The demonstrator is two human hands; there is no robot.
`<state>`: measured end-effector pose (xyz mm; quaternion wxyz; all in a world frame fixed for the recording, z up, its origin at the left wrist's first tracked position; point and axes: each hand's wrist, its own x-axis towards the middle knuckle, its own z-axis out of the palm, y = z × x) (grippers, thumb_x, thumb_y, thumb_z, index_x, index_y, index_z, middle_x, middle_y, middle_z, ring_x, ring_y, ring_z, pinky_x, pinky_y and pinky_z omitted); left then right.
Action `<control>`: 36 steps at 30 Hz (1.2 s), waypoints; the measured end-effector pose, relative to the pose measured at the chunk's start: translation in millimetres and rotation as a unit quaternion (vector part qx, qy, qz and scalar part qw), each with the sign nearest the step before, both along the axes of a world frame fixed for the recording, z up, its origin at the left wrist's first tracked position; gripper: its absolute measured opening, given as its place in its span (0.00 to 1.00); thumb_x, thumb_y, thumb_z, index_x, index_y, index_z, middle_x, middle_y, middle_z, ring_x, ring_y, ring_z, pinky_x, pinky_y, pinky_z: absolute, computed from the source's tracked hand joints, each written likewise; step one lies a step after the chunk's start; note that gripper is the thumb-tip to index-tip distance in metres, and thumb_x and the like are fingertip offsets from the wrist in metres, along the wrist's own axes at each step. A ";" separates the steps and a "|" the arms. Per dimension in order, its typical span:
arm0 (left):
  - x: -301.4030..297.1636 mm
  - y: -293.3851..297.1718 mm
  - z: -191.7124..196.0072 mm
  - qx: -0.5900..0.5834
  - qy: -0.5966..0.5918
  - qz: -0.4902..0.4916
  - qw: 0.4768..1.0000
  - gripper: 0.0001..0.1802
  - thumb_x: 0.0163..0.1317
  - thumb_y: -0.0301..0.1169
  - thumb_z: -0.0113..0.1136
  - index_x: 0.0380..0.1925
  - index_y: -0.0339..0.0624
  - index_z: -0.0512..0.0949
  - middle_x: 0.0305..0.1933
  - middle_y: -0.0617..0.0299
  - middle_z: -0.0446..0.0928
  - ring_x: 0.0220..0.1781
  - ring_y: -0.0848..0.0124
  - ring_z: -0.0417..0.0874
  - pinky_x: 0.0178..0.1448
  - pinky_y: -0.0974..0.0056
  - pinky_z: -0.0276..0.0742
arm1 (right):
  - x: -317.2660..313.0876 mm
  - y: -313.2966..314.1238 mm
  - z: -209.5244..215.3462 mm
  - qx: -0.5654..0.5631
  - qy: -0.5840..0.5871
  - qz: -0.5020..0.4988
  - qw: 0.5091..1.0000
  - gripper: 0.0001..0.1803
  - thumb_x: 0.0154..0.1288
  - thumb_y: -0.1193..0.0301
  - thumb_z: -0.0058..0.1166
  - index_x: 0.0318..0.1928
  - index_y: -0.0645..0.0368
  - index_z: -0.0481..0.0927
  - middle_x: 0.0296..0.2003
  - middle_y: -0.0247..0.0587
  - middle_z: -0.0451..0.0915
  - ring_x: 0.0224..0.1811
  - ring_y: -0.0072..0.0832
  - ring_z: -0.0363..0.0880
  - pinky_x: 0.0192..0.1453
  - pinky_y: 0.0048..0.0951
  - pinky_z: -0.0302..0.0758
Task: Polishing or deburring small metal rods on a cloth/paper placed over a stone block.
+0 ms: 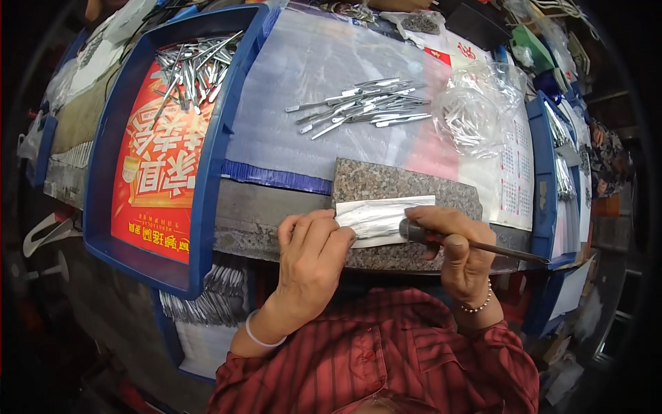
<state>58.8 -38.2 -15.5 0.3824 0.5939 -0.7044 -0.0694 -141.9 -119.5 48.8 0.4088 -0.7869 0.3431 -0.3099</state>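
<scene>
My left hand [310,259] is closed, its fingers bent at the left end of a white paper strip [376,209] with grey smudges. Whatever is between its fingertips is too small to make out. The strip lies on a speckled granite slab [414,181] at the near edge of the table. In my right hand [455,252] is a hammer-like tool [507,250] with a thick dark end and a long thin shaft. Its thick end rests at or just over the strip's right part; contact cannot be told. The shaft points right.
Beyond the slab, thin silvery metal pieces [369,107] lie piled on plastic sheeting [283,83]. A blue tray [207,200] with more pieces stands left. A clear plastic bag [476,114] lies right, beside a blue bin [543,179]. Below the table edge are bundled metal pieces [214,297].
</scene>
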 end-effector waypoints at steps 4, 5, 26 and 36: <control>0.9 -1.1 1.8 0.004 -0.001 -0.003 1.000 0.10 0.51 0.23 0.61 0.34 0.41 0.77 0.35 0.59 0.73 0.47 0.60 0.78 0.54 0.55 0.65 | -15.9 3.4 6.9 -0.024 -0.061 -0.052 0.996 0.24 0.75 0.57 0.39 0.44 0.65 0.81 0.37 0.49 0.84 0.28 0.32 0.83 0.30 0.27 0.76; 0.7 -2.0 3.4 0.006 0.004 -0.007 1.000 0.11 0.50 0.22 0.63 0.35 0.41 0.77 0.36 0.58 0.74 0.47 0.58 0.79 0.54 0.54 0.65 | -20.5 8.8 9.9 -0.004 -0.126 -0.071 0.989 0.22 0.74 0.59 0.41 0.43 0.65 0.81 0.37 0.50 0.84 0.29 0.32 0.83 0.30 0.28 0.77; 4.2 40.7 9.7 -0.037 0.001 0.055 0.998 0.13 0.47 0.20 0.67 0.33 0.42 0.76 0.35 0.59 0.76 0.44 0.57 0.81 0.52 0.55 0.66 | -48.3 37.5 -13.8 0.192 -0.146 -0.115 0.964 0.15 0.78 0.68 0.35 0.44 0.63 0.75 0.33 0.46 0.82 0.17 0.14 0.66 0.21 0.15 0.63; 80.2 240.6 -27.9 0.142 0.023 0.375 0.916 0.04 0.58 0.24 0.62 0.32 0.38 0.77 0.32 0.53 0.78 0.37 0.55 0.79 0.44 0.55 0.71 | -41.2 45.7 -32.5 0.213 -0.106 -0.024 0.971 0.14 0.77 0.66 0.40 0.42 0.65 0.74 0.32 0.47 0.83 0.15 0.13 0.64 0.20 0.14 0.59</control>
